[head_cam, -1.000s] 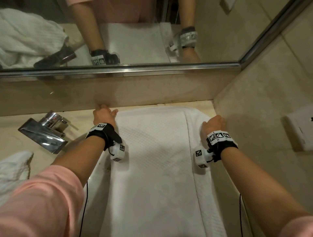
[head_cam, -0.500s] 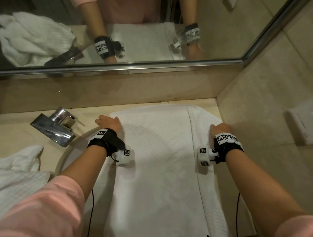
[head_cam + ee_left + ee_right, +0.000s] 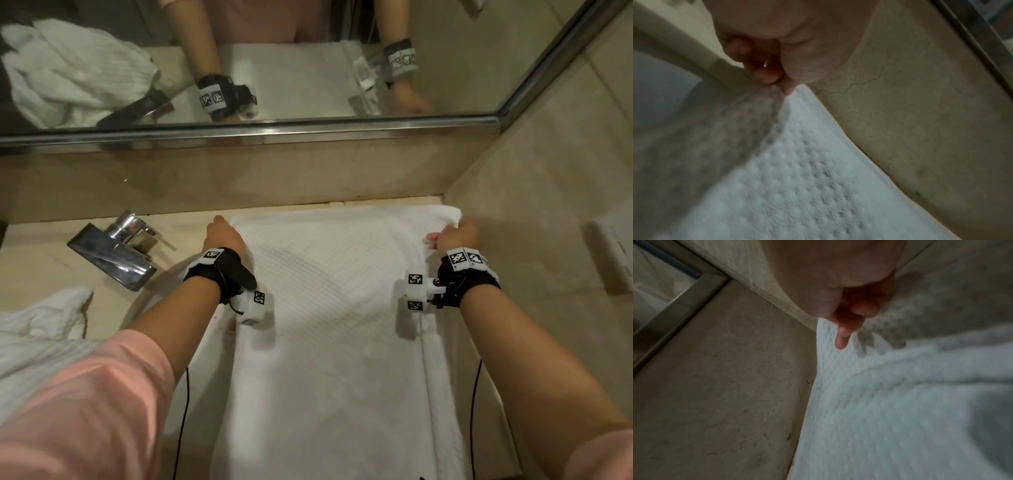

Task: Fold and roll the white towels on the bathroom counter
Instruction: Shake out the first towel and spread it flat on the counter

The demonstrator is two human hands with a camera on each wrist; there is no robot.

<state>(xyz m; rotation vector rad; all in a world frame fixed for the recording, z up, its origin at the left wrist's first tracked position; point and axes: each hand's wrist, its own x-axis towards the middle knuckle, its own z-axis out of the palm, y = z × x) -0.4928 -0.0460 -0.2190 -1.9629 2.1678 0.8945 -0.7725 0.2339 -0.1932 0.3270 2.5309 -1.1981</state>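
White towel [image 3: 329, 342] lies flat lengthwise on the counter [image 3: 41, 263], far end near the back wall, R long edge folded over as a narrow strip. L hand [image 3: 223, 236] at far-left corner, R hand [image 3: 457, 236] at far-right corner, which is lifted a bit. Head view: only backs of hands, grip not readable. L wrist view fills that in: fingers [image 3: 766, 78] curled, thumb and fingertips pinching the towel [image 3: 797, 170] corner, waffle weave visible; blurred. R wrist view: fingers [image 3: 842, 335] curled over the towel [image 3: 890, 402] edge, cloth bunched under the palm, so gripping too; also shows mirror frame [image 3: 684, 305] corner. Head view only: chrome faucet [image 3: 113, 253] left of towel, 2nd crumpled towel [image 3: 41, 342] at lower left, mirror [image 3: 274, 68] w/ reflected arms, wall plate [image 3: 613, 253] at right.
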